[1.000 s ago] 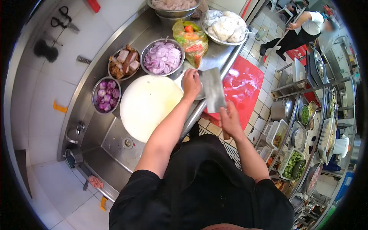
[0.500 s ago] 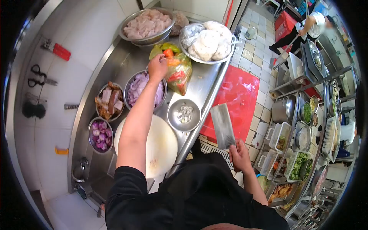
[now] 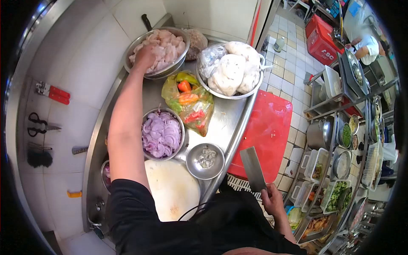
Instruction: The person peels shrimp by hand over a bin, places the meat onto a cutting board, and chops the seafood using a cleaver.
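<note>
My left hand point(image 3: 145, 56) reaches into the steel bowl of pale raw meat pieces point(image 3: 166, 49) at the upper left; its fingertips are hard to make out among the pieces. In my right hand point(image 3: 272, 199) is the handle of a cleaver point(image 3: 253, 169), its blade pointing up and away above the floor beside the counter. Sliced purple onions point(image 3: 160, 135) fill a bowl below the meat. A bag of peppers point(image 3: 189, 102) lies beside them. A small steel bowl point(image 3: 205, 161) with pale chopped bits stands near the round white cutting board point(image 3: 172, 191).
A large bowl of white wrapped bundles point(image 3: 231, 70) stands at the counter's far right corner. Beyond the edge is a red lid-like surface point(image 3: 267, 131). Shelves with food containers point(image 3: 335, 193) line the right. Another person point(image 3: 367, 49) stands at the upper right.
My left hand has moved from above the cutting board, past the pepper bag, to the meat bowl. My right hand keeps the cleaver, now lower. The view has shifted.
</note>
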Demonstrator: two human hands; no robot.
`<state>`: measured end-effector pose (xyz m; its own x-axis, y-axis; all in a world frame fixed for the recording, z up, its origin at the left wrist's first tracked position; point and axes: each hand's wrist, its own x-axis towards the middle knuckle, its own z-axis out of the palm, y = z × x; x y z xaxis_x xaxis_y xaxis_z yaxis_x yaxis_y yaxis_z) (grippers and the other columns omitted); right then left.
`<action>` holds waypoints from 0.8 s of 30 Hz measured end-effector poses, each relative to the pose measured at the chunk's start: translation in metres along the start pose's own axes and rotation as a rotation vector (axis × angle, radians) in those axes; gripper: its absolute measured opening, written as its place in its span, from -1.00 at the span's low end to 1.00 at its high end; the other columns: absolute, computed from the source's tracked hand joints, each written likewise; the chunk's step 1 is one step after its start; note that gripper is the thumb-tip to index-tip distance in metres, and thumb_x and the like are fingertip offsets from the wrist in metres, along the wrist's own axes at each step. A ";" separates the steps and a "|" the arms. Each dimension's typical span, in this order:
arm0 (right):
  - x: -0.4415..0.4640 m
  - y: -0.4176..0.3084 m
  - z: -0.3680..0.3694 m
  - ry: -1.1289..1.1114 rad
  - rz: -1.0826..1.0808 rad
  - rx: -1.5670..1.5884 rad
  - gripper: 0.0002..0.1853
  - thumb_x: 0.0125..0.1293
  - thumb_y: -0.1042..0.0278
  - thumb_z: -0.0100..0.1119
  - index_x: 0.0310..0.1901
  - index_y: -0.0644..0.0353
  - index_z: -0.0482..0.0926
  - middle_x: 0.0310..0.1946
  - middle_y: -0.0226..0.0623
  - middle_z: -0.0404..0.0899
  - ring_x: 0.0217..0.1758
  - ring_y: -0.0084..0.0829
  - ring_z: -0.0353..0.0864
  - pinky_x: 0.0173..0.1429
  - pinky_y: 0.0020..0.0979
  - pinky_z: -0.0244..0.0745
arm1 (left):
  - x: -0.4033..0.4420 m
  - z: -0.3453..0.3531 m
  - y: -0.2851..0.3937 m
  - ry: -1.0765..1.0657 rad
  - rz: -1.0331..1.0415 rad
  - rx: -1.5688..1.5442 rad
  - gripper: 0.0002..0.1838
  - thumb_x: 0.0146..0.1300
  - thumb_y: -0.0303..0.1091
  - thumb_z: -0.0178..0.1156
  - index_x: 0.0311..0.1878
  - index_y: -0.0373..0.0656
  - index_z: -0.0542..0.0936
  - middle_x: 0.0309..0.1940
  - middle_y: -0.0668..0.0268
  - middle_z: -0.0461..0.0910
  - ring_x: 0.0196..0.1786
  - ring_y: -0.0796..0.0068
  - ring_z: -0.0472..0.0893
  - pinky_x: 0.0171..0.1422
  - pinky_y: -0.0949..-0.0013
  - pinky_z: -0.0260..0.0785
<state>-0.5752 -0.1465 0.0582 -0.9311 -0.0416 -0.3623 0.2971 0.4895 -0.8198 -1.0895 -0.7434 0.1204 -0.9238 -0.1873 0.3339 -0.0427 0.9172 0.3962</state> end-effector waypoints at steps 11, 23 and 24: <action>0.017 -0.024 0.006 0.033 -0.044 -0.139 -0.82 0.46 0.40 0.29 -0.07 0.27 0.51 -0.58 -0.11 0.44 -0.58 -0.22 0.44 -0.40 -0.22 0.34 | 0.021 0.003 -0.021 -0.451 -0.040 0.345 -0.55 0.49 -0.22 0.09 0.32 -0.26 0.59 0.23 -0.19 0.64 0.32 -0.19 0.61 0.39 -0.02 0.50; 0.025 -0.040 0.021 -0.075 -0.119 -0.136 -0.83 0.48 0.36 0.29 -0.05 0.25 0.56 -0.46 -0.07 0.54 -0.43 -0.18 0.57 -0.28 -0.22 0.43 | -0.294 -0.136 0.032 -0.435 -0.253 -0.610 -0.67 0.58 -0.10 0.22 0.13 -0.19 0.60 -0.20 0.39 0.66 -0.17 0.58 0.56 -0.06 0.36 0.46; 0.024 -0.046 0.025 -0.120 -0.103 -0.149 -0.83 0.48 0.36 0.29 -0.05 0.25 0.56 -0.46 -0.07 0.54 -0.43 -0.18 0.57 -0.28 -0.22 0.43 | -0.351 -0.141 0.030 -0.491 -0.253 -0.428 -0.59 0.56 -0.10 0.26 0.18 -0.27 0.57 -0.13 0.24 0.71 -0.13 0.51 0.59 0.02 0.31 0.50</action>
<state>-0.6061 -0.1914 0.0762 -0.9204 -0.1977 -0.3374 0.1583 0.6005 -0.7838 -0.7133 -0.6995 0.1357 -0.9747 -0.1041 -0.1980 -0.2188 0.6285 0.7464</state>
